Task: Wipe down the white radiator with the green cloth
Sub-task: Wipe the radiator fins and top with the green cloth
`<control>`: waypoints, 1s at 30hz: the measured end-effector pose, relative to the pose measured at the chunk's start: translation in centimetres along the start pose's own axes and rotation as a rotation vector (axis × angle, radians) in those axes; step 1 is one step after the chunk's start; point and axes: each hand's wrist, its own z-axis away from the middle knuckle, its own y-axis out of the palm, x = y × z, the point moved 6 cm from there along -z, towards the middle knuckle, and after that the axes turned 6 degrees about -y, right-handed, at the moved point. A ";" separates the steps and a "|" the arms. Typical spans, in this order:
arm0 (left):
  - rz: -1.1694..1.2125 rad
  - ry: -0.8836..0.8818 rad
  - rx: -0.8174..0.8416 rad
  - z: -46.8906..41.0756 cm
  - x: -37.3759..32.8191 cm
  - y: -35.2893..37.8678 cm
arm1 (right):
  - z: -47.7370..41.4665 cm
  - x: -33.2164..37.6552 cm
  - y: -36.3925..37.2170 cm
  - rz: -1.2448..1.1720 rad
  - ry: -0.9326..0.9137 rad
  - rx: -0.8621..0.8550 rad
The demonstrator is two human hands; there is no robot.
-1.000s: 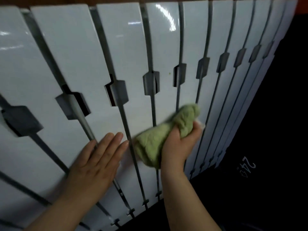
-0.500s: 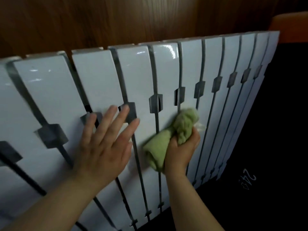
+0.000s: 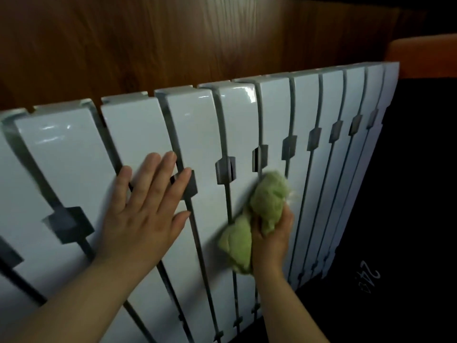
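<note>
White radiator (image 3: 138, 134) is standing against the wood-panel wall (image 3: 173, 45): glossy upright fins, dark gaps, square notches mid-height, long axis running left-right. Left hand (image 3: 146, 211) is pressing flat on the fins, fingers straight and spread. Right hand (image 3: 272, 241) is gripping the green cloth (image 3: 267, 196), bunched and fuzzy, against the middle fins, long axis pointing up-right.

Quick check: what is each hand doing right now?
Left hand: open, fingers straight, flat on the white radiator.
Right hand: grips the bunched green cloth against the radiator.
</note>
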 end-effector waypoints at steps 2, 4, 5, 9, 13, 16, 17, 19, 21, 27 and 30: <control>-0.002 -0.003 -0.010 0.0 0.0 0.0 | 0.5 -1.1 -0.7 0.040 0.027 -0.005; 0.012 -0.008 -0.012 -0.1 0.0 0.0 | -1.1 1.2 -2.0 -0.031 -0.048 -0.095; 0.019 -0.010 -0.012 -0.1 0.0 0.0 | -2.4 3.7 -3.0 -0.086 -0.151 -0.176; 0.046 -0.023 -0.020 0.1 -0.2 0.1 | -7.2 14.1 -3.3 0.051 -0.553 -0.199; 0.094 -0.032 -0.032 -0.1 -0.3 -0.1 | -7.2 13.3 -0.4 0.279 -0.553 -0.016; 0.113 -0.071 -0.018 -0.5 -0.6 -0.5 | -5.5 7.6 -1.3 0.369 -0.445 -0.029; 0.116 -0.090 -0.010 -0.8 -0.8 -0.6 | -4.8 5.5 -1.8 0.440 -0.362 -0.032; 0.138 -0.090 0.002 -1.6 -1.8 -0.6 | -3.5 1.2 -2.2 0.471 -0.198 0.047; 0.132 -0.035 -0.015 -3.3 -3.1 -0.6 | -2.2 -1.6 -2.5 0.441 -0.102 0.153; -0.031 0.061 0.025 -7.5 -4.6 1.4 | -4.6 0.2 -5.6 0.096 0.014 -0.056; -0.056 0.080 0.043 -7.0 -4.6 2.1 | -8.4 7.5 -7.0 -0.051 -0.183 -0.222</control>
